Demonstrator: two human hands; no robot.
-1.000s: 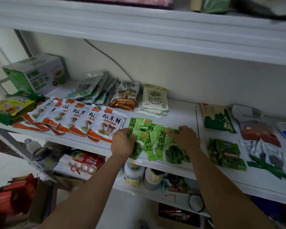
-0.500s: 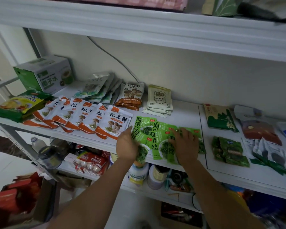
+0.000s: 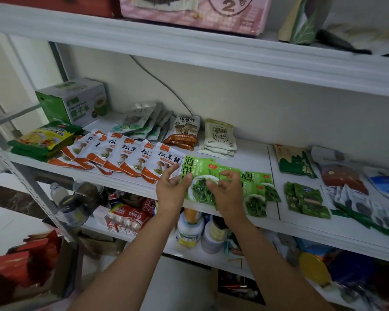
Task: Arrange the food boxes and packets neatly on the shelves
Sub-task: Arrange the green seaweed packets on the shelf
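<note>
Middle white shelf board, front edge: one bright green flat plastic seaweed packet is held between both hands, just right of the mushroom row and overlapping further green packets beneath it; whether it is clear of the board cannot be told

Left hand – thumb laid on the packet's left edge, fingers curled behind it, a pinch. Right hand – thumb and curled fingers clamped on the packet's right half

Count of items on the same shelf:
- loose green seaweed packets, at least two, flat, just right of the right hand
- white-and-orange mushroom packets, six visible, overlapping in one row to the left
- green-and-white cardboard carton, one, upright at the back left corner
- cream pouches, one small stack near the back; number unclear
- dark green packets, a cluster well to the right; count not readable
</note>
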